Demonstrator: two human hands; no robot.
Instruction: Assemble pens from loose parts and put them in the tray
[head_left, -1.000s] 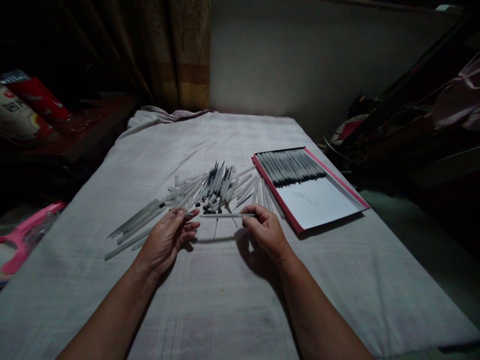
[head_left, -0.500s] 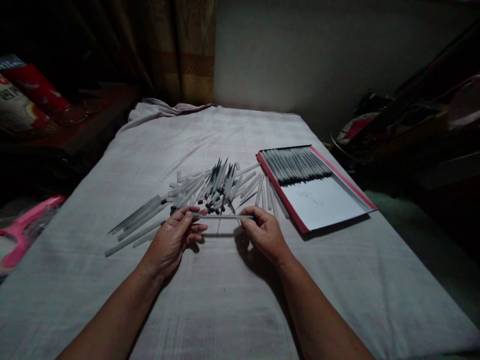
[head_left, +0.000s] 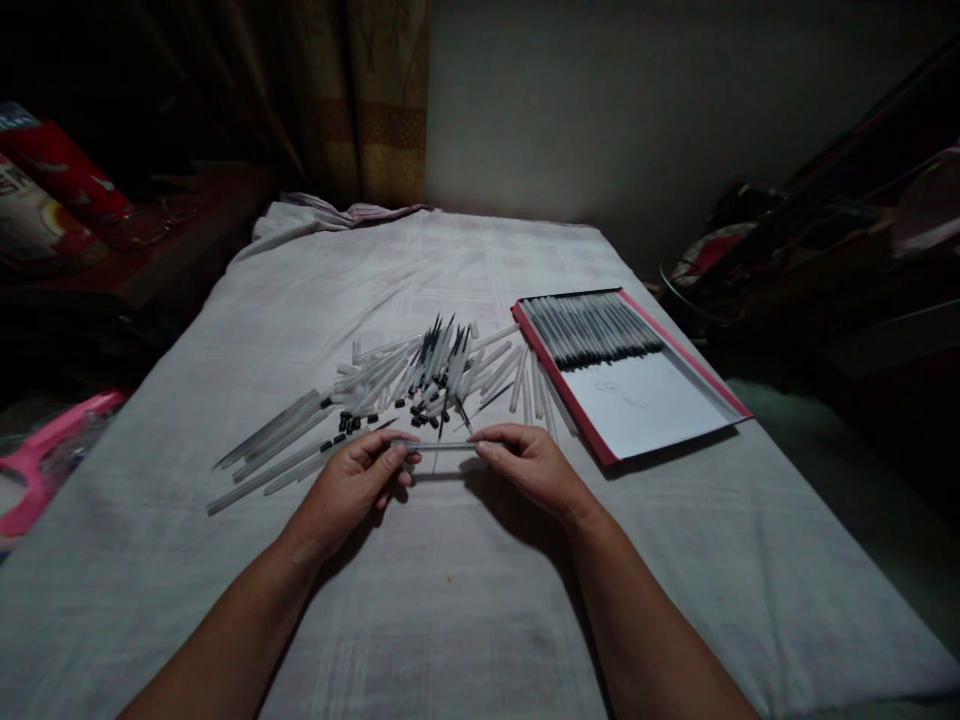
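Both my hands hold one thin clear pen (head_left: 442,446) level above a white cloth (head_left: 450,600). My left hand (head_left: 352,485) pinches its left end between thumb and fingers. My right hand (head_left: 529,465) pinches the right end. Just beyond them lies a loose pile of clear pen barrels, black-tipped refills and small black caps (head_left: 420,380). A few longer clear barrels (head_left: 274,445) lie to the left of the pile.
A red-edged tray (head_left: 675,410) at the right holds a neat row of finished pens (head_left: 592,330) at its far end. A pink object (head_left: 45,455) sits off the cloth at left. Dark clutter stands to the right, a curtain behind.
My hands have moved closer together along the pen and dropped slightly toward me. The pen shows shorter between my fingers than before.
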